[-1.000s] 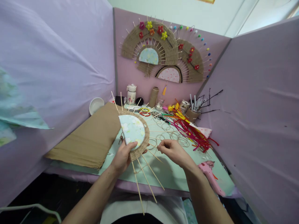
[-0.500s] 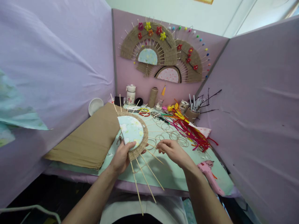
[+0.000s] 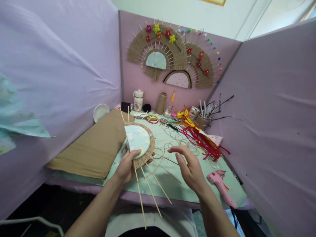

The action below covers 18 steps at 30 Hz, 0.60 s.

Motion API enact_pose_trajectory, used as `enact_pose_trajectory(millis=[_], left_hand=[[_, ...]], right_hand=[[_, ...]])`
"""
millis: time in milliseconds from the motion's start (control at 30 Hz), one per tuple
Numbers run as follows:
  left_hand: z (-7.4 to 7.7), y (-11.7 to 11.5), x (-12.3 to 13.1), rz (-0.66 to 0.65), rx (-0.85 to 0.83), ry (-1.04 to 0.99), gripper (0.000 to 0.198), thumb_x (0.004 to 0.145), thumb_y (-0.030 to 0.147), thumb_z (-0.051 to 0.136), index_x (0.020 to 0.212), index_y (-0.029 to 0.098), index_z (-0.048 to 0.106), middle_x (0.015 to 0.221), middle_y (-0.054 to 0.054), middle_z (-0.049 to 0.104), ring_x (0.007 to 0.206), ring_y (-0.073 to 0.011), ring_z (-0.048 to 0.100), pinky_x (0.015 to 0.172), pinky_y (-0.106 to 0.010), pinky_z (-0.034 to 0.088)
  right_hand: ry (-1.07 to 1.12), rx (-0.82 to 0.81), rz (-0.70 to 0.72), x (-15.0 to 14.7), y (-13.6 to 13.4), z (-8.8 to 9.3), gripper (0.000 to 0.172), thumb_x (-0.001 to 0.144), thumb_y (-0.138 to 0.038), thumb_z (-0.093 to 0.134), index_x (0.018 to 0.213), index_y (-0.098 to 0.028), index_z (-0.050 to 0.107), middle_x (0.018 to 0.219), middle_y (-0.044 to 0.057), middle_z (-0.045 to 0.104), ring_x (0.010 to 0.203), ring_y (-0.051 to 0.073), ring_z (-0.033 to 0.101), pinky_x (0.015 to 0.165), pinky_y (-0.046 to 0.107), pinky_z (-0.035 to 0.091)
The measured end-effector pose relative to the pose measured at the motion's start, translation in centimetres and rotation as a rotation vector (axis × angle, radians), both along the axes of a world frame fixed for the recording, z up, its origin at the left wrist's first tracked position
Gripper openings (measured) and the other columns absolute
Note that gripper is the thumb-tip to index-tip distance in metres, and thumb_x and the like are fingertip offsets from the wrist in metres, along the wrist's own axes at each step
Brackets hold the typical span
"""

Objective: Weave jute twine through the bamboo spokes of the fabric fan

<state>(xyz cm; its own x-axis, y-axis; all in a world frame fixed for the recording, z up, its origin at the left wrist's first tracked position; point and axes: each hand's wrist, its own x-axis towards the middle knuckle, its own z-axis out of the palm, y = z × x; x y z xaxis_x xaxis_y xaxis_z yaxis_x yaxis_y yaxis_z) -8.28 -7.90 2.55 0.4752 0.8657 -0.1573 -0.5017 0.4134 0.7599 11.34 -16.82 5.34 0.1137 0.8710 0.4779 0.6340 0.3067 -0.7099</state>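
My left hand (image 3: 127, 166) grips a half-round woven fan (image 3: 148, 154) by its lower part, thumb on top and fingertips showing beyond the woven rim. Pale blue floral fabric (image 3: 137, 140) covers the fan's middle, and a band of twine is woven around its curve. Thin wooden sticks (image 3: 158, 186) spread out from the band, several pointing toward me. To the right of the fan, my right hand (image 3: 187, 164) hovers near the stick ends with thumb and fingers apart, holding nothing that I can see. Loose twine (image 3: 160, 153) trails from the fan's right side over the table.
Brown cardboard (image 3: 91, 144) lies at the left. A pink glue gun (image 3: 222, 187) rests at the right, below red and yellow pipe cleaners (image 3: 207, 144). Scissors (image 3: 151, 120), pliers (image 3: 170, 124) and a twine cone (image 3: 161, 103) are at the back. Decorated fans (image 3: 181, 59) hang on the panel.
My right hand has moved right and down, away from the fan's edge, and its fingers have spread. The fan in my left hand has shifted slightly left and toward me.
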Motion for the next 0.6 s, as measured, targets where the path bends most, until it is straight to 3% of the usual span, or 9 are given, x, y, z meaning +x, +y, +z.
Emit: enact_pose_trajectory(millis=[200, 367, 600], left_hand=[[0.03, -0.16, 0.18, -0.011, -0.012, 0.014, 0.045, 0.079, 0.016, 0.057, 0.124, 0.01, 0.053, 0.107, -0.016, 0.07, 0.093, -0.0294, 0.068, 0.077, -0.039, 0.058], [0.14, -0.14, 0.17, 0.005, -0.02, 0.01, 0.044, 0.08, 0.017, 0.057, 0.123, 0.009, 0.053, 0.107, -0.017, 0.07, 0.092, -0.0292, 0.069, 0.074, -0.036, 0.059], [0.32, -0.16, 0.0, -0.008, -0.037, -0.018, 0.044, 0.081, 0.014, 0.053, 0.124, 0.006, 0.051, 0.107, -0.019, 0.069, 0.092, -0.0293, 0.069, 0.078, -0.039, 0.058]], right_hand=[[-0.183, 0.045, 0.123, -0.53, -0.71, 0.24, 0.026, 0.093, -0.02, 0.039, 0.111, -0.025, 0.058, 0.105, 0.007, 0.065, 0.105, 0.022, 0.054, 0.09, 0.037, 0.044], [-0.239, 0.045, 0.126, -0.53, -0.54, -0.02, 0.025, 0.093, -0.018, 0.042, 0.112, -0.023, 0.056, 0.103, 0.006, 0.067, 0.104, 0.02, 0.055, 0.089, 0.037, 0.045], [-0.195, 0.047, 0.099, -0.49, -0.98, 0.05, 0.027, 0.093, -0.021, 0.041, 0.116, -0.023, 0.055, 0.113, 0.007, 0.062, 0.108, 0.019, 0.055, 0.091, 0.035, 0.044]])
